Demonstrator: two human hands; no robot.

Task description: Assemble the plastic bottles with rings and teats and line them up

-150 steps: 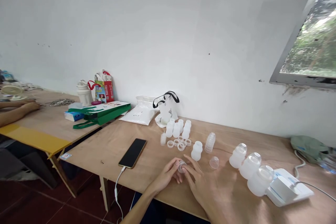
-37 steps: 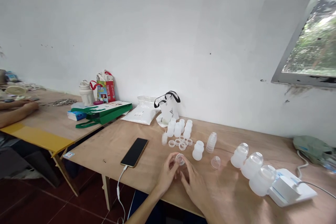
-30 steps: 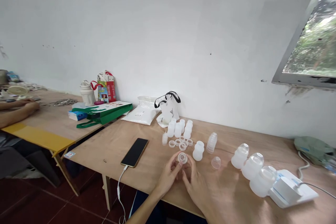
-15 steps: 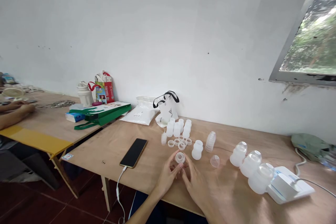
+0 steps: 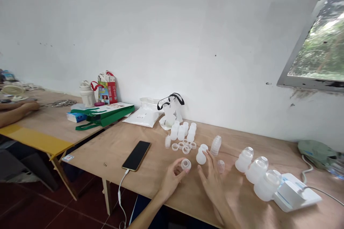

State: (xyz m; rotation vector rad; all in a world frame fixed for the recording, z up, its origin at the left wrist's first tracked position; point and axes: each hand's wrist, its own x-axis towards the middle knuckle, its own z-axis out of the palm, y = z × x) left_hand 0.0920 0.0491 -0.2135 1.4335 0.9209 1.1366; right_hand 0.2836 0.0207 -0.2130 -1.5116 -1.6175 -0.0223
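Thumb and fingers of the left hand (image 5: 171, 179) pinch a translucent ring piece (image 5: 186, 164), its raised round centre facing up. A strip of tabletop (image 5: 158, 150) shows between that piece and the right hand (image 5: 212, 179), whose fingers are loosely spread, thumb apart. Just past the right fingertips stands a frosted bottle (image 5: 201, 154); whether they touch it, I cannot tell. A clear cap (image 5: 220, 166) sits just right of the same fingers, and a clear stack (image 5: 215, 145) rises beyond them. Ahead of the left fingers lie loose rings (image 5: 186, 149); well to their left is a phone (image 5: 136, 155). The table's near edge passes beneath both forearms, with wood showing from there to the fingers.
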